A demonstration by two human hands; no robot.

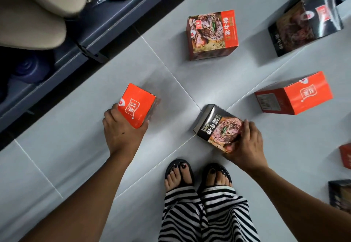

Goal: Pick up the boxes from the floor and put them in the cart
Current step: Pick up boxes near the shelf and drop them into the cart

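Two boxes are gripped: the left hand [121,127] clasps an orange box [135,106] by its near end, and the right hand [248,142] curls round a tilted black box [218,127]. On the tiled floor [76,156] beyond lie a red box [212,34], a dark box [305,26] and an orange carton [293,94].

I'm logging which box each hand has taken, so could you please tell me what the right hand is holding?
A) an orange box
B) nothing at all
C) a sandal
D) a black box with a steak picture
D: the right hand grips the black box with the steak picture, while the left hand holds the orange box.
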